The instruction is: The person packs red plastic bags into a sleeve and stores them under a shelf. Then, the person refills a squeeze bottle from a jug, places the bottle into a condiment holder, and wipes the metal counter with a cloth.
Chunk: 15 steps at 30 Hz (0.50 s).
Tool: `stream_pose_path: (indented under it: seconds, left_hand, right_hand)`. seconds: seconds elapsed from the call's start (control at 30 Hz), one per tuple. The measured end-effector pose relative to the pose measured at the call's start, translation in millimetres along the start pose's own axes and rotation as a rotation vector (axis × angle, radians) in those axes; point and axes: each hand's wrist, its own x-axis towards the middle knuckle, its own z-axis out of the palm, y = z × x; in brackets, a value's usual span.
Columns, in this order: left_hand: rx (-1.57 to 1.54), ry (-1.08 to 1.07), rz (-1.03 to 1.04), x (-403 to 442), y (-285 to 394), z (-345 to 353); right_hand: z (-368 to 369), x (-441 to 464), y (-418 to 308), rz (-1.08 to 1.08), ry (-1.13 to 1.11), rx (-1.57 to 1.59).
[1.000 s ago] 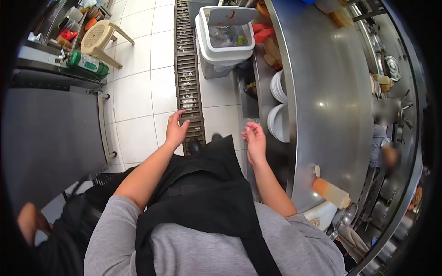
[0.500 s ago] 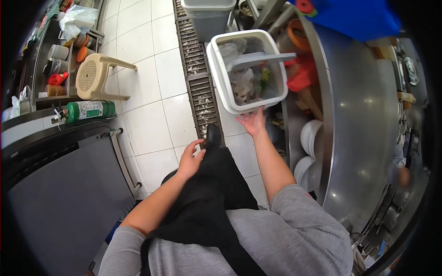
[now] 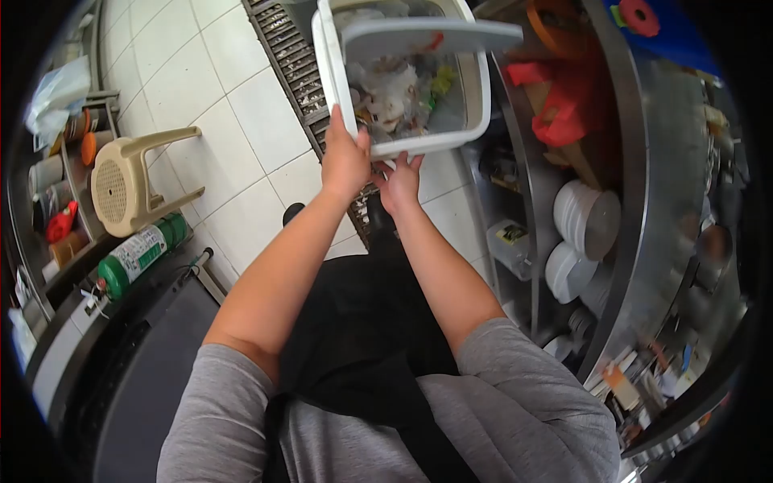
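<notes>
A white bin with a swing lid tilted across its opening stands at the top centre, holding crumpled plastic and scraps. My left hand is at the near left corner of the bin, its fingers along the outer side of the rim. Under the near rim is my right hand, palm up, with fingertips against the bin wall. Both hands are closed on the bin's edge, and some fingertips are hidden behind it. A floor drain grate runs beneath and beside the bin.
A beige plastic stool lies or stands at the left, near a green cylinder. Stacked white bowls and a red bag sit on shelves under the steel counter at the right.
Both hands have come forward and together at the bin. My left hand has reached its corner and now grips it. The view has moved nearer to the bin.
</notes>
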Motion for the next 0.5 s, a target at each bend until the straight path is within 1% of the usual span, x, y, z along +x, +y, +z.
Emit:
stream_pose_path:
  seconds: [0.07,0.13,0.17,0.27,0.33,0.37,0.43,0.47,0.5]
  left_hand:
    - [0.016,-0.036,0.006,12,-4,-13]
    - [0.039,0.019,0.046,27,-9,-22]
    - [0.040,0.003,0.040,34,-12,-27]
    - [0.052,0.024,0.019,54,-22,-37]
    - [0.049,0.082,0.099,62,-28,-42]
    - [0.046,0.072,0.092,64,-27,-46]
    - [-0.017,0.105,0.253,67,-26,-51]
    - [-0.022,0.118,0.300,68,-29,-49]
    - [-0.026,0.116,0.299,69,-30,-49]
  right_hand:
    - [21,7,6,-0.044,0.011,0.006]
    - [41,13,8,-0.094,-0.016,0.017]
    - [49,20,11,-0.124,0.008,-0.006]
    - [66,35,12,-0.204,-0.096,-0.030]
    - [71,41,14,-0.258,-0.129,-0.065]
    - [73,41,14,-0.268,-0.122,-0.082]
    - [70,38,13,-0.254,-0.104,-0.111]
    - [65,38,18,-0.255,-0.098,-0.113]
    - [59,36,25,-0.301,-0.041,-0.212]
